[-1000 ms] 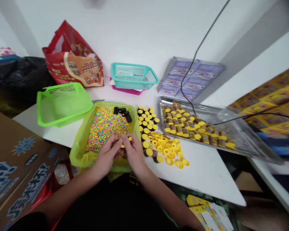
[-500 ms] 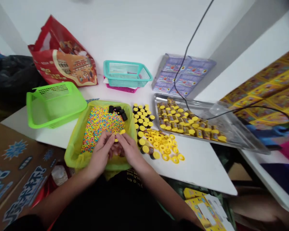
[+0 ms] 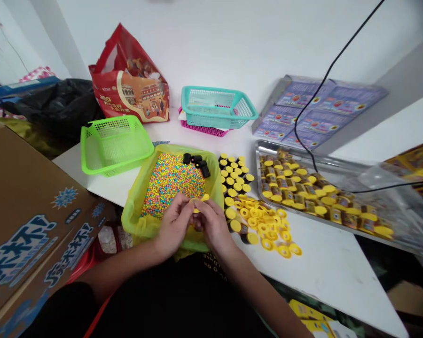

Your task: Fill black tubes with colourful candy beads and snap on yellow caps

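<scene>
Left hand and right hand together pinch a yellow piece — yellow-topped tubs rightward (seemingly done), black tubs beyond apparently remaining.

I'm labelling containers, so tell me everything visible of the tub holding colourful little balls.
The tub sits upright at the near edge of the table, lined with plastic-looking yellow film draped over its rim. It holds multicoloured balls, with black cylinders at far right. The left hand and right hand are over its near side, contact unclear.
</scene>
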### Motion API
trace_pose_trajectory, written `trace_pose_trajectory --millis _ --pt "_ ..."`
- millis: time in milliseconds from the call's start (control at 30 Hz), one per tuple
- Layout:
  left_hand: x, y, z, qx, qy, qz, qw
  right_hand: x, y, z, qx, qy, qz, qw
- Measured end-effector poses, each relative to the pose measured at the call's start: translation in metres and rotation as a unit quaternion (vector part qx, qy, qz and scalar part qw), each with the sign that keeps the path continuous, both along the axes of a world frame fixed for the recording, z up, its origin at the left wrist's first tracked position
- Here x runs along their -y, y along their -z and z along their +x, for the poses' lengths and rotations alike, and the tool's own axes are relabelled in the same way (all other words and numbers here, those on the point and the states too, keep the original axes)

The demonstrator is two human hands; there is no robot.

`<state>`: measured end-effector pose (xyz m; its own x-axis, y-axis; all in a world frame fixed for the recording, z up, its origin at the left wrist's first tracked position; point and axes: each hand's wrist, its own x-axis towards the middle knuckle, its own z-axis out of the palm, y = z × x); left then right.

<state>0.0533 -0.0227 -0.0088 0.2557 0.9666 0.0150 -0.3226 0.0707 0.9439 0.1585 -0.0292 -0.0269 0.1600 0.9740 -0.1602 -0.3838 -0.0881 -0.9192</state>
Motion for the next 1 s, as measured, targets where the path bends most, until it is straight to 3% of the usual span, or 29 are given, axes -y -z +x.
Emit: trace_pose_trajectory --millis 100,267,333,500,700,867,1000 --pt "-0.004 -0.002 -0.002 -0.001 0.011 -0.007 1.0 0.001 -0.004 0.002 -0.011 -0.013 -0.005 1.0" --pt "-0.01 -0.007 -0.015 -0.008 0.038 -0.041 0.998 -0.002 -0.016 0.018 -0.104 -0.163 -0.008 0.981" --pt "-0.011 -0.01 -0.02 -0.005 0.057 -0.043 0.997 -0.003 -0.017 0.021 -0.131 -0.189 -0.009 0.973" --pt "-0.013 -0.013 -0.025 -0.031 0.08 -0.029 0.996 -0.002 -0.008 0.019 -0.145 -0.165 0.009 0.976" --pt "-0.014 -0.013 -0.03 -0.06 0.061 -0.052 0.995 0.0 -0.009 0.015 -0.154 -0.194 0.027 0.968" --pt "-0.015 -0.009 -0.029 -0.076 0.077 -0.025 0.994 0.004 -0.019 0.01 -0.088 -0.116 0.001 0.989" --pt "-0.015 -0.005 -0.027 -0.092 0.089 0.001 0.992 0.003 -0.022 0.01 -0.037 -0.101 -0.011 0.994"
